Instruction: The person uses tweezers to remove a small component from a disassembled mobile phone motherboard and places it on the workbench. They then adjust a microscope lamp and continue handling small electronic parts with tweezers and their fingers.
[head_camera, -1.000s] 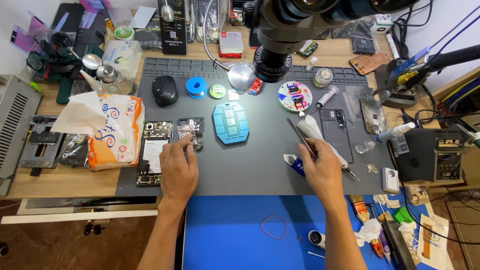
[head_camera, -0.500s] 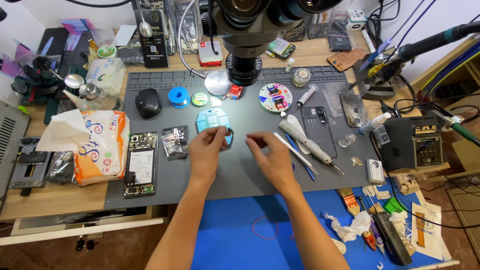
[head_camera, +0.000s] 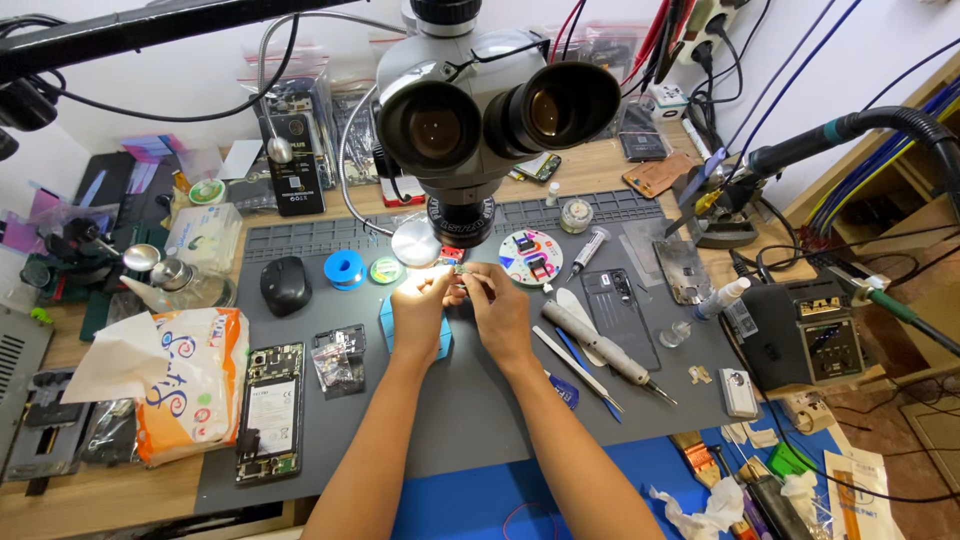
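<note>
The stereo microscope (head_camera: 480, 120) stands over the grey mat (head_camera: 480, 420) on the surface. Beneath its lens, left hand (head_camera: 420, 315) and right hand (head_camera: 497, 312) meet, fingers pressed together, pinching a small part (head_camera: 462, 283) above the blue holder (head_camera: 440, 345).

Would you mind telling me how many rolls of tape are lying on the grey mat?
2: a blue roll and a smaller green roll, side by side left of the hands; others may be hidden.

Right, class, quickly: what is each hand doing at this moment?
Left hand: fingers pinched on a small part under the microscope light; what it is cannot be told.
Right hand: pinched on the same small part.
</note>
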